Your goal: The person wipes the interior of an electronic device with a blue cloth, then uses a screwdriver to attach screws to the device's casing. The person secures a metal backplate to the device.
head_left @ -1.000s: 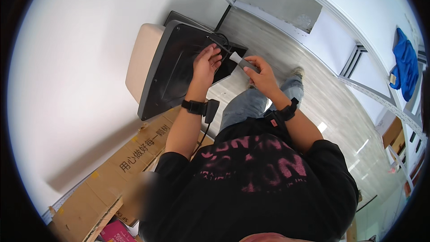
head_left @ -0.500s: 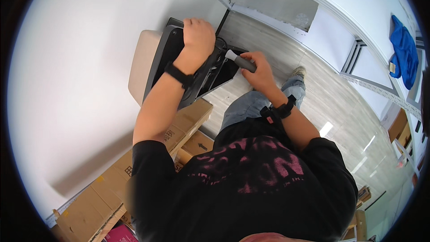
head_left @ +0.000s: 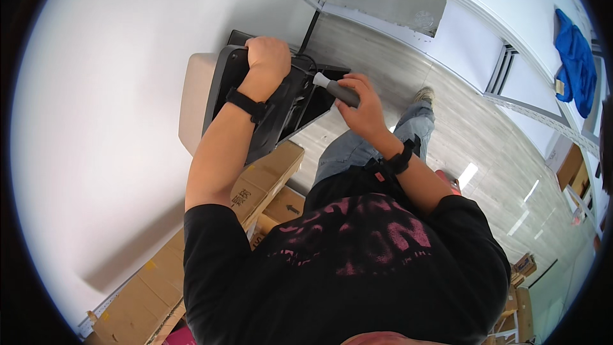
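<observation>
The white wall (head_left: 96, 153) filled the frame from seven to eleven o'clock, smooth and matt, and the pale grey plank floor (head_left: 485, 147) ran off toward three o'clock with a soft sheen. Against the wall stood brown cardboard boxes (head_left: 262, 185), square-cornered and dull, stacked from the centre down to seven o'clock. Above them, near twelve o'clock of the person's chest, sat the black flat-panelled unit (head_left: 281, 112) with its beige rounded casing (head_left: 191, 105) at its nine o'clock side; the black part looked like hard moulded plastic, tilted and apparently opened. The left hand (head_left: 268, 57) was clenched over the unit's upper edge, steadying it. The right hand (head_left: 361, 99) was wrapped around a tool (head_left: 337, 89) with a dark cylindrical grip and a pale stubby end, which pointed toward the unit's two o'clock corner and lay just beside it. The step in hand seemed to be work on a fitting at that corner; the next move probably called for seating the tool's tip squarely while the left hand held the panel firm. The tip's contact could not be told.
</observation>
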`<state>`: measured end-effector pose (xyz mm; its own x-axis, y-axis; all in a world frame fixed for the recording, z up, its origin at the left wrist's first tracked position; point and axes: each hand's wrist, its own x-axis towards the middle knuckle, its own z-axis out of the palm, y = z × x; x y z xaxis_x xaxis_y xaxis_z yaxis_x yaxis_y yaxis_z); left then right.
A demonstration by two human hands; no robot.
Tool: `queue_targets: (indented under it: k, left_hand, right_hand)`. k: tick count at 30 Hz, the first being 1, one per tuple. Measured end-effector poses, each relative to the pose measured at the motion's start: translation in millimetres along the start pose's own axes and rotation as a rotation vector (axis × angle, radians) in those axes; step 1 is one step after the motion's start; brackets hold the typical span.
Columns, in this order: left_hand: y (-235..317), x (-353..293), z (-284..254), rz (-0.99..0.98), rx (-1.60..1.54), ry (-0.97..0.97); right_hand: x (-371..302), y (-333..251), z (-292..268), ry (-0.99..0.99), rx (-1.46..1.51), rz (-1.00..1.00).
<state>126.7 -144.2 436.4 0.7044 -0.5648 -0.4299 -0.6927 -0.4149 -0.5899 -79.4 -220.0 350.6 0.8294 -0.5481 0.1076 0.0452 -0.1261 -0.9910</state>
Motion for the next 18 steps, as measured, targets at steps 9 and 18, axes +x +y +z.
queue_targets:
  k: [9, 18]
  left_hand:
    - [5, -4, 9, 0.001, 0.05, 0.091]
    - [3, -4, 13, -0.006, 0.053, 0.131]
  right_hand:
    - [-5, 7, 2, 0.126, 0.156, 0.246]
    - [-1, 5, 2, 0.157, -0.057, 0.081]
